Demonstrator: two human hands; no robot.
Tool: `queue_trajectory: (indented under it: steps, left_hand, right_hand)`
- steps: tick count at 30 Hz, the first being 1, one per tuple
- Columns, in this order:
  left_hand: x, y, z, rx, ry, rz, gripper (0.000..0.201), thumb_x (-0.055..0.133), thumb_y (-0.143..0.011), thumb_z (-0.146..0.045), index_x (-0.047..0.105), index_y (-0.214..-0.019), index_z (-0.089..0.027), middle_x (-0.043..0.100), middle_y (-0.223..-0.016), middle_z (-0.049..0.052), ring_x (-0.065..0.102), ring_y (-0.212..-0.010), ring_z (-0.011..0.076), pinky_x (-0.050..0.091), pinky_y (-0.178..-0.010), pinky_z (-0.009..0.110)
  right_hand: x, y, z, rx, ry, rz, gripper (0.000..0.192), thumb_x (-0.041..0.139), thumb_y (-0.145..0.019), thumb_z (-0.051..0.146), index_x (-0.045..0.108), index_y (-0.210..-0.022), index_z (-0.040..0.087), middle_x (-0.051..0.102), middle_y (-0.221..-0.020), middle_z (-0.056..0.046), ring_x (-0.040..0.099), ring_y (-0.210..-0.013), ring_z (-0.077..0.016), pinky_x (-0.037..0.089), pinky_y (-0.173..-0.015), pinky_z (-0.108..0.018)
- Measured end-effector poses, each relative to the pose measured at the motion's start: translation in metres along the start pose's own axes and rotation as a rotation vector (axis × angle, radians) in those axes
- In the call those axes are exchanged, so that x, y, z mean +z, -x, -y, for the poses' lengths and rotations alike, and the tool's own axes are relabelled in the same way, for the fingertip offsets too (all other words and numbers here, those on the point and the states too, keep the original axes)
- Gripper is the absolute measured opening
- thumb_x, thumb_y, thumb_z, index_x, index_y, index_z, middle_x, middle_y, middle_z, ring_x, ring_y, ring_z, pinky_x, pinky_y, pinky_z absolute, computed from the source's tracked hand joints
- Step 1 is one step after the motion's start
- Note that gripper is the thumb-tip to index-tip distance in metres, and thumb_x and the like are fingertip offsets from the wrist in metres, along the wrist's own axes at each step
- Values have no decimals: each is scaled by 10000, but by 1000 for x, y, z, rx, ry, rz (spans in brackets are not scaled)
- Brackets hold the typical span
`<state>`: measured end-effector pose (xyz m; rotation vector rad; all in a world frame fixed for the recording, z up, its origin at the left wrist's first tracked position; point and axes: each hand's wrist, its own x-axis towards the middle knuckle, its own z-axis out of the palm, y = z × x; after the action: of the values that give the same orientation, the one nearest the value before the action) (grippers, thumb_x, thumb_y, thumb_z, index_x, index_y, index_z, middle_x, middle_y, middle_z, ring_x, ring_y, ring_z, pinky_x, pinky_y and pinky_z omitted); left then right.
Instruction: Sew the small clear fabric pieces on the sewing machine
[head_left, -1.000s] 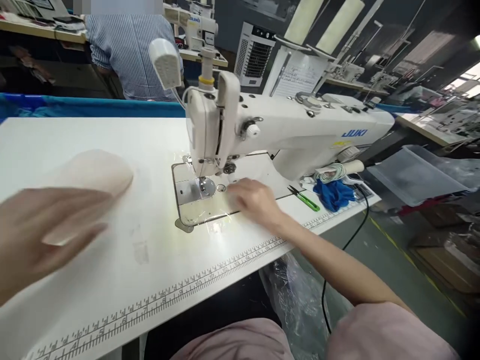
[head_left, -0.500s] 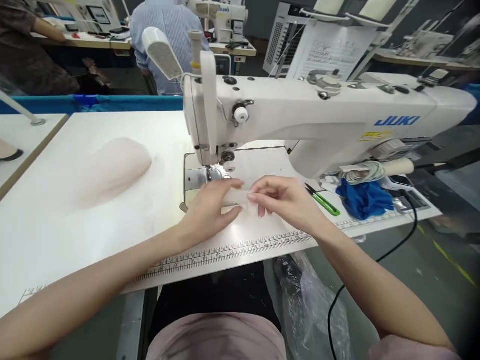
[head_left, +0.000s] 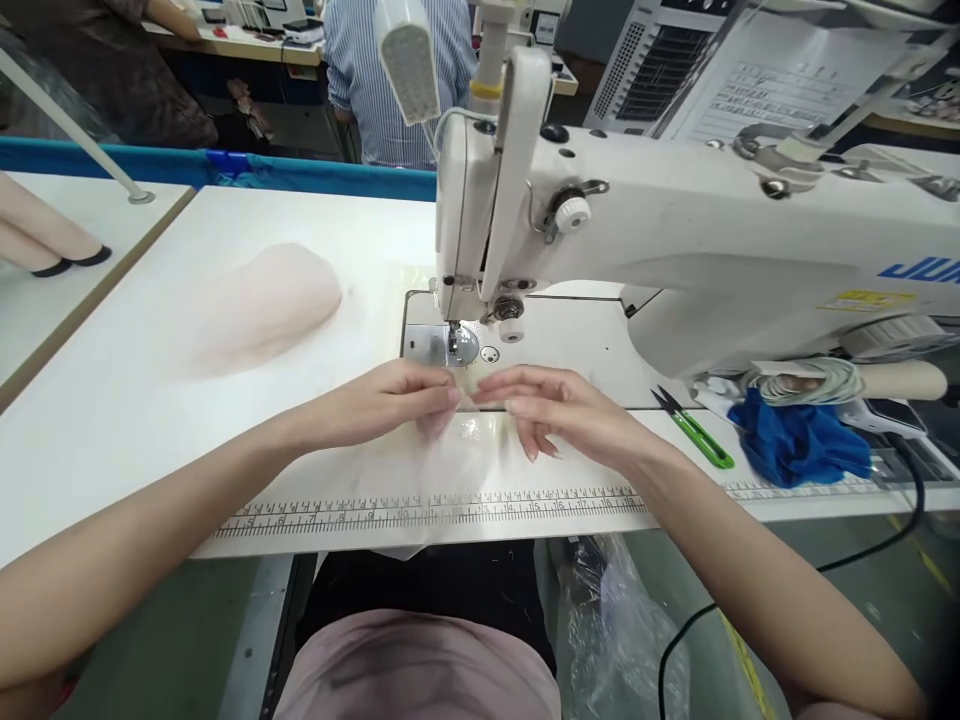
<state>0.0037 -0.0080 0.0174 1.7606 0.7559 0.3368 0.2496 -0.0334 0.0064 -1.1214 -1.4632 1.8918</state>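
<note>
My left hand (head_left: 401,402) pinches a piece of sheer, pale fabric (head_left: 457,465) between thumb and fingers. The fabric hangs down over the table's front edge; its outline is faint against the white top. Just to the right, my right hand (head_left: 562,410) has its fingers stretched out and apart, close to the fabric's upper edge. Whether its fingertips touch the cloth I cannot tell. Both hands are in front of the sewing machine's (head_left: 675,220) presser foot (head_left: 453,340) and metal needle plate (head_left: 427,345).
Another sheer, pale fabric piece (head_left: 277,300) lies on the left of the white table. Green thread snips (head_left: 697,435), a blue cloth (head_left: 799,440) and a coiled cord (head_left: 806,382) lie at the right. A printed ruler (head_left: 420,512) runs along the front edge. Two people are beyond the table.
The fabric has passed from my right hand's pinch to my left hand's. My right fingers have opened. The view has shifted, so the machine appears larger and further right.
</note>
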Motion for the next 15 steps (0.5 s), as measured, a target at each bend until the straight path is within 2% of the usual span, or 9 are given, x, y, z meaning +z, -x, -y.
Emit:
queue_trajectory:
  steps: [2,5,8,11,13,15]
  left_hand:
    - [-2,-3,2,2,-49,-8,429,450,-991,-438,567,-664,-185,580,-655,-24,562,-658,115,453,-685,249]
    - [-5,-8,6,-29,-73,-57,425,453,-983,-436,501,-640,-189,509,-573,-35,484,-546,103,406,-553,235]
    - [-7,-12,13,-79,-68,-150,339,551,-931,-426,529,-687,-192,417,-527,-59,408,-465,84,326,-446,211]
    - [-7,-14,21,-121,-92,-224,220,626,-882,-418,626,-822,-205,349,-487,-85,375,-414,78,290,-401,196]
    - [-5,-15,24,-124,-141,-247,199,607,-896,-404,683,-903,-220,420,-477,-79,408,-404,81,305,-394,194]
    - [-2,-16,28,-81,-215,-279,182,579,-914,-341,721,-959,-236,577,-547,-57,477,-426,80,342,-410,193]
  right_hand:
    - [2,-19,5,28,7,89,353,762,-792,339,668,-1096,187,738,-954,-43,569,-455,-46,371,-376,-181]
    - [2,-43,6,58,16,132,222,799,-749,311,685,-856,154,717,-740,2,555,-428,-46,391,-383,-175]
    - [0,-54,3,50,37,61,236,826,-719,317,661,-781,159,662,-593,37,612,-482,-78,467,-446,-176]
    - [1,-53,1,-5,167,-47,177,765,-788,319,664,-798,174,663,-569,30,663,-550,-108,544,-555,-209]
    - [4,-49,-2,-78,281,-148,150,717,-827,320,669,-796,181,671,-585,24,670,-555,-116,553,-573,-225]
    - [7,-45,-6,-187,382,-231,120,699,-834,296,672,-789,188,670,-602,27,662,-543,-116,539,-543,-225]
